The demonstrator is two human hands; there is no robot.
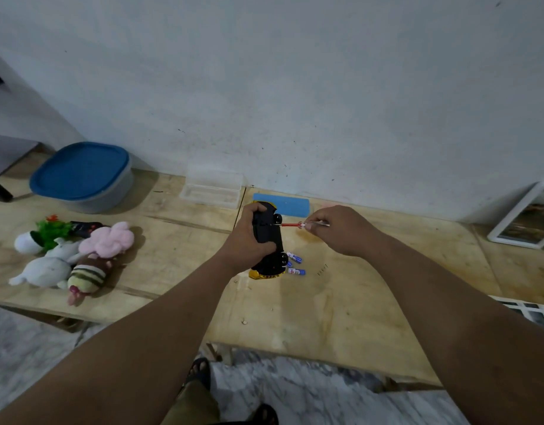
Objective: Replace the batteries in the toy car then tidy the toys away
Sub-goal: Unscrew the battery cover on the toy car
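Note:
My left hand (249,240) grips a black and yellow toy car (269,250), held on its side with its black underside facing right and its yellow end on the wooden table (326,317). My right hand (338,230) pinches a small screwdriver (298,224) with a red shaft and clear handle. The screwdriver's tip touches the car's underside. Three blue and white batteries (295,265) lie on the table just right of the car. Some small dark screws (322,269) lie further right.
A grey tub with a blue lid (80,173) stands at the back left. A clear plastic case (212,190) and a blue pad (290,205) lie by the wall. Several soft toys (77,256) are piled at the left. A framed picture (528,219) leans at the right.

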